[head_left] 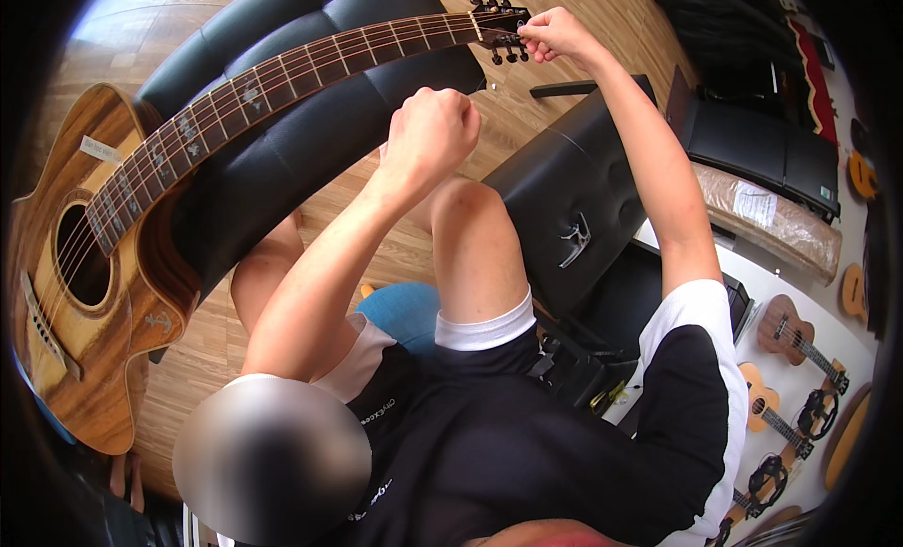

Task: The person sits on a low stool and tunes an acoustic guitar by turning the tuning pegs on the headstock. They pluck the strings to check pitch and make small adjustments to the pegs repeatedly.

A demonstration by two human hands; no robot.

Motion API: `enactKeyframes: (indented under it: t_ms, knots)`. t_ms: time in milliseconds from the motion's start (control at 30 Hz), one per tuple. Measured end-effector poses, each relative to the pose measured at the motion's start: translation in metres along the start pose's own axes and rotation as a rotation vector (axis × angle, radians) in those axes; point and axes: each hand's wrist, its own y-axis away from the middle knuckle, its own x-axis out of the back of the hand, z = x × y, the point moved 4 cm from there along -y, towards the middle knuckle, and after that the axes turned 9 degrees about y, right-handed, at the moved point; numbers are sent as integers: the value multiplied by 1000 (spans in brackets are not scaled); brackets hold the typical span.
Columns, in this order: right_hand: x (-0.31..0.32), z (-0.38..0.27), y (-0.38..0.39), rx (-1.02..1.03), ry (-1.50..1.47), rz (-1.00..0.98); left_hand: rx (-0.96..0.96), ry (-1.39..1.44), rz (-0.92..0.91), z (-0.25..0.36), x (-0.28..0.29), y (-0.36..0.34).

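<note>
Black shirt nearest, arms reach outward, left hand fisted, right hand pinching something (unclear) at the headstock.

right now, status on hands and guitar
Left hand curled closed. Right hand pinched at headstock. Guitar neck over black bench. Silver clamp aside on seat.

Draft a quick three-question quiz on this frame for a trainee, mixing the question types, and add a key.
1. Multiple choice: which hand is at the headstock of the guitar?
A. Left
B. Right

2. True or false: the silver capo lies on the wooden floor.

3. Fill in: the left hand is curled into a ____.

Key:
1. B, the right hand.
2. False; it lies on a black padded seat.
3. Fist.
</note>
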Motion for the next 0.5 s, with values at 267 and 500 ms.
enactKeyframes:
  t_ms: [267, 500]
  knots:
    - [-3, -2, 1, -61, -3, -20, 12, -22, -32, 1, 0, 1]
    - [-6, 20, 12, -123, -443, 11, 4, -22, -37, 0, -4, 0]
